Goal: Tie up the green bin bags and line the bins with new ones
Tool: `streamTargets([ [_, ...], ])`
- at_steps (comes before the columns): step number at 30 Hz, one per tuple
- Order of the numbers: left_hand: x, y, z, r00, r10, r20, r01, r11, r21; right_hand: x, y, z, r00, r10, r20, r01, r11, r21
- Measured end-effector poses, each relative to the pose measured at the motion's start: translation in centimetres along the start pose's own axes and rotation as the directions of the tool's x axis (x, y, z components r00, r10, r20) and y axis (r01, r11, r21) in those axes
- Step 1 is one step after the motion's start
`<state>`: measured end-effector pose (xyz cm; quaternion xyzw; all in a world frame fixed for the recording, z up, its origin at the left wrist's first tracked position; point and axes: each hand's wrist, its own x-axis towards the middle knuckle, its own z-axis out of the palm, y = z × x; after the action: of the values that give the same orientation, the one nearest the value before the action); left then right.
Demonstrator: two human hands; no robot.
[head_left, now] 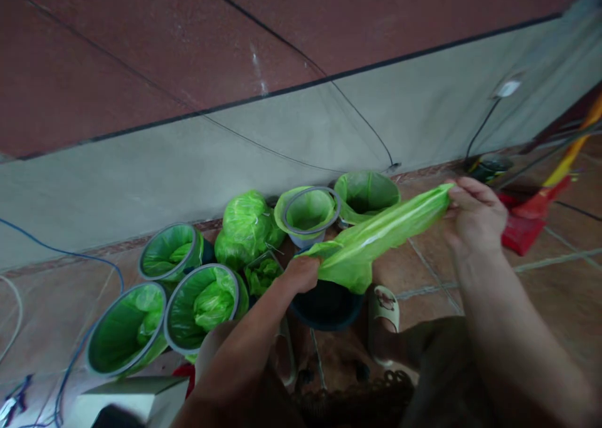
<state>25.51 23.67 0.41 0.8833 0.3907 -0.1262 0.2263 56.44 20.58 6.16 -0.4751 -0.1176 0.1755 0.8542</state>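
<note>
A green plastic bag (385, 234) is stretched between my two hands. My left hand (305, 272) is closed on its near end, and my right hand (475, 212) pinches the far end, higher and to the right. Below the bag, between my feet, stands a dark bin (327, 306) with its mouth facing up; the bag hides part of its rim. Behind the bag are a small bin with a grey ring (310, 210) over its green liner and another bin draped with a green liner (369, 193).
Several green-lined bins, one of them a bin with a grey rim (202, 309), stand at the left beside a bulging green bag (247, 227). A white box (136, 396) sits at the lower left near a blue cable (75, 249). At the right is a red dustpan (522, 227).
</note>
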Motion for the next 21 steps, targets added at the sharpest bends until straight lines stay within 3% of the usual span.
streamTargets([
  [4, -0.3, -1.5, -0.9, 0.999, -0.047, -0.019, 0.048, 0.998, 0.033, 2.2, 0.4, -2.4, 0.994, -0.106, -0.014, 0.105, 0.992, -0.066],
  [8, -0.3, -2.5, -2.3, 0.999, -0.03, -0.023, 0.028, 0.995, -0.095, 2.7, 0.8, -3.1, 0.984, -0.175, 0.026, 0.177, 0.979, -0.104],
  [11, -0.5, -3.1, -3.6, 0.998, 0.0, -0.058, -0.014, 0.972, -0.234, 2.3, 0.9, -2.8, 0.987, -0.151, 0.047, 0.155, 0.983, -0.101],
  [16, -1.6, -2.8, -5.3, 0.975, 0.223, 0.015, -0.184, 0.836, -0.517, 1.5, 0.4, -2.2, 1.0, -0.019, 0.001, 0.019, 0.997, -0.076],
  [18, -1.6, -2.5, -5.3, 0.982, 0.186, -0.019, -0.165, 0.812, -0.56, 1.3, 0.0, -1.9, 0.999, 0.011, -0.035, -0.012, 0.999, -0.041],
  [21, -0.7, -2.5, -4.6, 0.981, -0.076, -0.18, -0.011, 0.898, -0.44, 0.9, -0.3, -1.5, 0.997, 0.041, -0.058, -0.041, 0.999, -0.015],
])
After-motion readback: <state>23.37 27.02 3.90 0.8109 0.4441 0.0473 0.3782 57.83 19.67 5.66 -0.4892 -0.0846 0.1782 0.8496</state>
